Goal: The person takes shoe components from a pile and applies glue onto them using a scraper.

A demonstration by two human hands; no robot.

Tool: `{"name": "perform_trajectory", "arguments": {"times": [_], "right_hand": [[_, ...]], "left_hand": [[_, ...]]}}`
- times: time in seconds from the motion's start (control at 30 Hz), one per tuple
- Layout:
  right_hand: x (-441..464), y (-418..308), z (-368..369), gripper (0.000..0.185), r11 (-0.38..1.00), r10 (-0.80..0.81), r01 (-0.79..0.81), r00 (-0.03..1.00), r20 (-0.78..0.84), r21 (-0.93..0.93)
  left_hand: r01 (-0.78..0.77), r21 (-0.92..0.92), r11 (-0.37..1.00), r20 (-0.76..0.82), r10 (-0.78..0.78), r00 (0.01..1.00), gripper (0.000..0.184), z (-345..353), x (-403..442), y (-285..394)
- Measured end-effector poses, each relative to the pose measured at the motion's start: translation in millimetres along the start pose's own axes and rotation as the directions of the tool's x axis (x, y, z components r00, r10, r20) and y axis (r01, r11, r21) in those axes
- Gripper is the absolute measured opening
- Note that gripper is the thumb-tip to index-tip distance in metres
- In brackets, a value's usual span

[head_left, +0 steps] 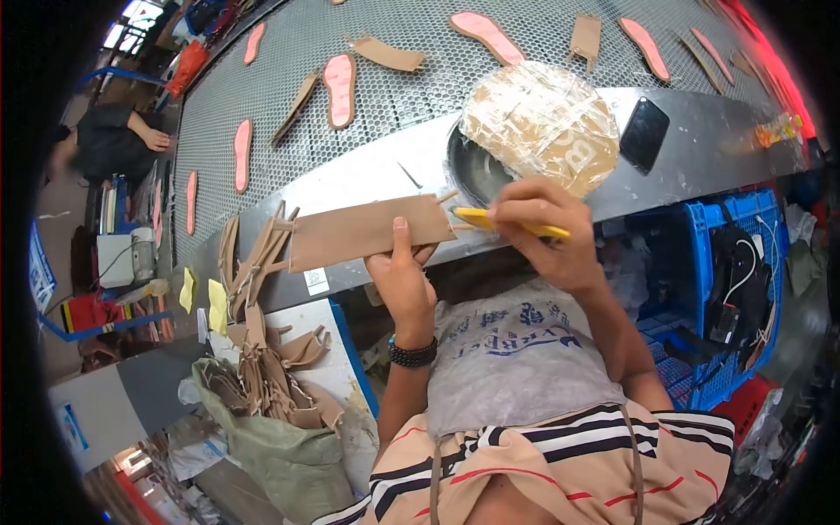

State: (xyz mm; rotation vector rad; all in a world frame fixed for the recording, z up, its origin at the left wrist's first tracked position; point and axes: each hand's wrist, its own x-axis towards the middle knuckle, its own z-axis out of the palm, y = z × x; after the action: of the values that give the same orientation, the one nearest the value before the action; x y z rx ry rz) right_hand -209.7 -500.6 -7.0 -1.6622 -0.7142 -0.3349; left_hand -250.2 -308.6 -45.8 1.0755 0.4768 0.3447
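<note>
My left hand grips a flat brown rectangular strap piece from below, its thumb on top. Narrow tabs stick out at both ends of this piece. In my right hand is a slim yellow stick-like tool, its tip close to the tabs at the strap piece's right end. Whether the tip touches them I cannot tell. Behind that hand, a round taped cardboard lid partly covers a dark metal bowl. More brown strap pieces are heaped at the lower left.
Pink-topped insoles and loose straps lie on the mesh conveyor. A phone rests on the metal ledge. At right stands a blue crate, at lower left a green sack. Another person's hand rests beside the conveyor.
</note>
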Motion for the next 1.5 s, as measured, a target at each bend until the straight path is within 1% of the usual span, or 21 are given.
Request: {"name": "perform_trajectory", "arguments": {"times": [0.13, 0.17, 0.3, 0.4, 0.43, 0.57, 0.67, 0.73, 0.83, 0.9, 0.97, 1.0, 1.07, 1.1, 1.2, 1.27, 1.33, 1.37, 1.43, 1.47, 1.5], "right_hand": [[-11, 14, 21, 0.025, 0.998, -0.05, 0.049, 0.998, 0.026, 0.034], [-15, 14, 17, 0.024, 0.999, 0.033, -0.034, 0.999, 0.019, 0.01], [-16, 6, 20, 0.017, 0.997, -0.062, 0.048, 0.972, -0.226, -0.068], [-7, -5, 35, 0.015, 0.993, -0.099, 0.109, 0.973, -0.209, 0.036], [-3, -1, 32, 0.016, 0.998, -0.055, 0.059, 0.991, -0.12, 0.03], [-5, 12, 25, 0.021, 0.992, 0.129, -0.125, 0.958, -0.254, 0.034], [-16, -7, 29, 0.022, 0.985, -0.066, 0.092, 0.982, -0.177, 0.143], [-13, -12, 26, 0.022, 0.972, -0.228, 0.232, 0.966, 0.122, -0.02], [-20, 6, 15, 0.024, 0.993, 0.109, -0.109, 0.994, -0.006, 0.039], [-16, 19, -1, 0.031, 0.962, 0.255, -0.249, 0.966, -0.039, 0.112], [-7, 1, -10, 0.041, 0.909, 0.391, -0.391, 0.92, 0.027, 0.141], [-4, -17, -8, 0.047, 0.879, 0.449, -0.457, 0.89, 0.085, 0.135], [1, -34, 0, 0.061, 0.924, 0.366, -0.38, 0.91, 0.193, 0.037], [0, -34, 3, 0.068, 0.915, 0.395, -0.4, 0.856, 0.334, -0.056], [-2, -16, 22, 0.03, 0.995, 0.032, -0.066, 0.913, 0.407, 0.07], [-3, -25, 30, 0.016, 0.988, 0.147, -0.155, 0.959, 0.242, 0.017], [-5, -33, 37, 0.011, 0.96, 0.265, -0.266, 0.964, 0.025, 0.086], [-6, -35, 39, 0.011, 0.931, 0.337, -0.318, 0.937, -0.089, 0.179], [-6, -45, 42, 0.013, 0.868, 0.455, -0.361, 0.852, -0.258, 0.341], [-4, -48, 43, 0.013, 0.854, 0.468, -0.362, 0.848, -0.248, 0.373], [-4, -51, 46, 0.014, 0.839, 0.48, -0.363, 0.845, -0.237, 0.405]], "left_hand": [[-0.039, -0.053, 0.998, -0.075, 0.035, 0.997, 0.029, 7, -5, 2], [-0.042, -0.051, 0.998, -0.072, 0.038, 0.997, 0.03, 5, -5, 2], [-0.083, -0.019, 0.996, -0.11, 0.081, 0.991, 0.031, 4, -12, 4], [-0.14, 0.018, 0.99, -0.067, 0.141, 0.988, 0.033, 5, -17, 5], [-0.159, 0.031, 0.987, -0.043, 0.16, 0.986, 0.034, 3, -19, 5], [-0.19, 0.026, 0.981, -0.046, 0.191, 0.98, 0.034, -5, -21, 7], [-0.184, -0.003, 0.983, -0.075, 0.183, 0.98, 0.03, -5, -23, 7], [-0.169, -0.031, 0.985, -0.061, 0.167, 0.984, 0.031, -1, -23, 11], [-0.23, 0.114, 0.966, -0.082, 0.24, 0.967, 0.031, -11, -18, 12], [-0.236, 0.409, 0.881, 0.261, 0.135, 0.956, 0.026, -29, -7, 36], [-0.283, 0.699, 0.657, 0.452, -0.099, 0.887, 0.02, -48, -3, 70], [-0.543, 0.719, 0.433, 0.632, -0.084, 0.77, 0.025, -48, -6, 90], [-0.641, 0.712, 0.287, 0.696, -0.171, 0.697, 0.028, -57, -4, 98], [-0.669, 0.724, 0.167, 0.685, -0.286, 0.67, 0.031, -55, -5, 106], [-0.668, 0.741, 0.059, 0.64, -0.362, 0.678, 0.038, -51, 1, 118], [-0.754, 0.652, -0.079, 0.756, 0.133, 0.64, 0.027, -40, -4, 123], [-0.682, 0.699, -0.216, 0.611, 0.676, 0.413, 0.02, -10, -17, 123], [-0.76, 0.645, 0.079, 0.46, 0.754, 0.469, 0.014, -21, -28, 106], [-0.605, 0.686, 0.404, 0.476, 0.38, 0.793, 0.031, -35, -50, 92], [-0.467, 0.713, 0.524, 0.471, 0.136, 0.872, 0.04, -38, -52, 87], [-0.429, 0.54, 0.724, 0.537, 0.096, 0.838, 0.054, -35, -40, 73]]}}
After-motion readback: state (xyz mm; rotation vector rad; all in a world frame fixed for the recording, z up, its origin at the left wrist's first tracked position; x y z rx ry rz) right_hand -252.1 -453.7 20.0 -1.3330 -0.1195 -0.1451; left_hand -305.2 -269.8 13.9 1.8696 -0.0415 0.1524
